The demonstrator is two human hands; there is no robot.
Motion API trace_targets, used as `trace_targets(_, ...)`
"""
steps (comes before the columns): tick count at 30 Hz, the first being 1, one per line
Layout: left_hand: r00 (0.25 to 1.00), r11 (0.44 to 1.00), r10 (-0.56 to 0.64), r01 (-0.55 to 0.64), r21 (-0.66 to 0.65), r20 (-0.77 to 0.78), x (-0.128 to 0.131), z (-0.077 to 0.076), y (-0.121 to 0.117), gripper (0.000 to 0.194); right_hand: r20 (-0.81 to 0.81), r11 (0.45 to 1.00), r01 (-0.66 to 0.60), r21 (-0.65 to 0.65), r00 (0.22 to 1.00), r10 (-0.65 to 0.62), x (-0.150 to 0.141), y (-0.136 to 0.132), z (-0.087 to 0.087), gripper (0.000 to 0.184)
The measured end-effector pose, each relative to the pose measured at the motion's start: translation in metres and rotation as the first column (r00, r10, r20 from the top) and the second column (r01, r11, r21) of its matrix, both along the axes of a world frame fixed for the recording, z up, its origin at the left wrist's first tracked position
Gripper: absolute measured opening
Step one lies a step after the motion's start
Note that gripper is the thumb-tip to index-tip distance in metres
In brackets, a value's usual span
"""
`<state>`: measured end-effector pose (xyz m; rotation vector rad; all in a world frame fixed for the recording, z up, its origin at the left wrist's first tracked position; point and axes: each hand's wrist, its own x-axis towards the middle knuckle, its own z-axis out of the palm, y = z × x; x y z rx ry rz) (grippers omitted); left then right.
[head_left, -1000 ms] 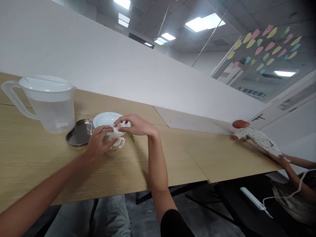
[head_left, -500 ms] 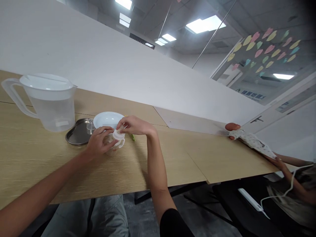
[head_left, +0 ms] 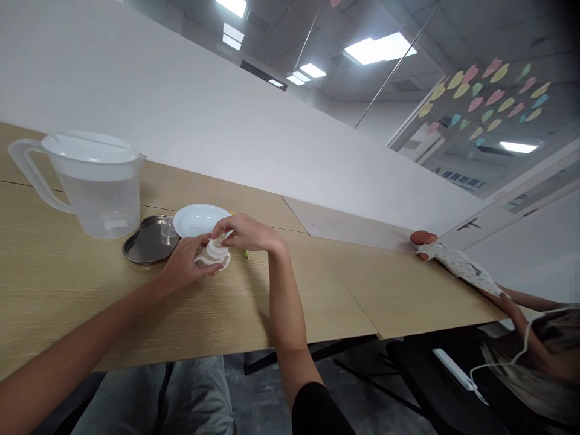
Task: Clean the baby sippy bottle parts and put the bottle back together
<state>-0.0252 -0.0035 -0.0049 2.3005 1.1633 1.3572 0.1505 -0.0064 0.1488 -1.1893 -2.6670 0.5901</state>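
Note:
A baby bottle (head_left: pixel 214 252) with a white collar, white side handles and a clear teat stands between my hands, over the wooden table. My left hand (head_left: pixel 185 261) wraps round the bottle's body from the left. From above and the right, my right hand (head_left: pixel 238 231) pinches the teat (head_left: pixel 220 237) at the top. Part of the bottle's body is hidden behind my left fingers. Just beyond the hands is a white bowl (head_left: pixel 197 217). A green and yellow item (head_left: pixel 245 254) shows partly behind my right hand.
A kidney-shaped metal tray (head_left: pixel 144 241) with a small clear cup (head_left: pixel 168 227) lies to the left. Behind it stands a lidded plastic pitcher (head_left: pixel 97 193). At the far right a person's hand (head_left: pixel 506 300) holds a clothed doll (head_left: pixel 457 263). A white wall (head_left: pixel 203 139) runs along the table's back.
The bottle has turned or tilted slightly, and its left handle now shows beside my left fingers. Both hands keep their hold. The whole view has shifted a little.

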Motion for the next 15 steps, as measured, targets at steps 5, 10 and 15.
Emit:
trace_targets(5, 0.998, 0.996, -0.063, 0.064, -0.067, 0.019, 0.0010, 0.0051, -0.0040, 0.061, -0.015, 1.000, -0.006, 0.010, 1.000, 0.006, -0.0026, -0.0019, 0.0002, 0.023)
trace_targets(10, 0.998, 0.996, -0.068, 0.068, -0.048, 0.012, 0.0015, 0.0074, -0.0047, 0.060, -0.031, 0.999, -0.034, 0.012, 0.999, 0.034, -0.0037, 0.0007, -0.0054, 0.024)
trace_targets(15, 0.998, 0.997, -0.063, 0.062, -0.054, -0.014, 0.0014, 0.0080, -0.0049, 0.059, -0.006, 0.999, -0.042, 0.032, 0.999, 0.043, -0.0033, 0.0016, -0.0086, 0.025)
